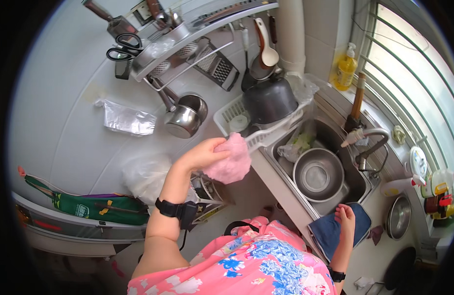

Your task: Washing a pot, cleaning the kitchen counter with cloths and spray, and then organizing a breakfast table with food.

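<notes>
A pink cloth [231, 160] hangs bunched from the fingers of my left hand [201, 153], held up in front of my body. It is just left of the counter edge, near a white plastic drying basket [262, 139]. My right hand [346, 217] is over a dark blue cloth [324, 232] draped on the front edge of the sink and counter. Its fingers are loosely curled and nothing shows in them; whether they touch the blue cloth is unclear. Beyond that hand, a round metal basin [318, 175] sits in the stainless steel sink [346, 197].
A dark pot [270, 99] rests upside down in the basket. The faucet [374, 138] arches over the sink's right side. Small saucepans [182, 120] hang on the wall, below a rack [208, 31] with utensils. A metal bowl [398, 217] and bottles stand at right.
</notes>
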`<state>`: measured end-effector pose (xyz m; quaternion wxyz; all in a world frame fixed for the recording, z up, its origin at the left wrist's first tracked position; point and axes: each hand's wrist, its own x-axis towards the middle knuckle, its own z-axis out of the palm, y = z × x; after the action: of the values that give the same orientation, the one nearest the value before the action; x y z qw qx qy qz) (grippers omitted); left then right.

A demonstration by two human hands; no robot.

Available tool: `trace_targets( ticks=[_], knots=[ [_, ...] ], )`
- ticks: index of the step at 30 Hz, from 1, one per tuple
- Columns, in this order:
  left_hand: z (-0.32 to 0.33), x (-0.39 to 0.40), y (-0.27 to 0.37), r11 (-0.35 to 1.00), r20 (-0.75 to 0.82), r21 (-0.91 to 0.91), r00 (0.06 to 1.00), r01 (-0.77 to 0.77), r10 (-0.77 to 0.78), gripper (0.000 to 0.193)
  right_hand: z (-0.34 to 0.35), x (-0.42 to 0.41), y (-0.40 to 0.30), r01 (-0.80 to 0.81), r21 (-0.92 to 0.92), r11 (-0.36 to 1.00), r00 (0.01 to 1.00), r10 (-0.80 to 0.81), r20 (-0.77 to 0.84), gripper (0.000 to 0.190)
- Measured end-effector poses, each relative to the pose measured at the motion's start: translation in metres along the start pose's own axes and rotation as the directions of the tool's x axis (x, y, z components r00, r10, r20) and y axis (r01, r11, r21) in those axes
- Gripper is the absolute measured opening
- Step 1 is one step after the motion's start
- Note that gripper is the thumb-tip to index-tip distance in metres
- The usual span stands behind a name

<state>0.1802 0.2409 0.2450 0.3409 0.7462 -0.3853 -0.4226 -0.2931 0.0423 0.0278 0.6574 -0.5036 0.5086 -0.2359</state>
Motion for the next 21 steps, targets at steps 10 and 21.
trace_targets(
  ticks=[10, 21],
  knots=[
    [-0.081, -0.054, 0.034, 0.543, -0.474, -0.635, 0.832, -0.55, 0.288, 0.043, 0.08, 0.005, -0.006, -0.028, -0.024, 0.999, 0.999, 0.028, -0.017, 0.017],
    [-0.113, 0.076, 0.063, 0.357, -0.338, 0.933, 0.444, 0.044, 0.83, 0.049, 0.12, -0.026, -0.018, 0.123, -0.083, 0.989, 0.98, -0.134, -0.145, 0.02]
  ],
)
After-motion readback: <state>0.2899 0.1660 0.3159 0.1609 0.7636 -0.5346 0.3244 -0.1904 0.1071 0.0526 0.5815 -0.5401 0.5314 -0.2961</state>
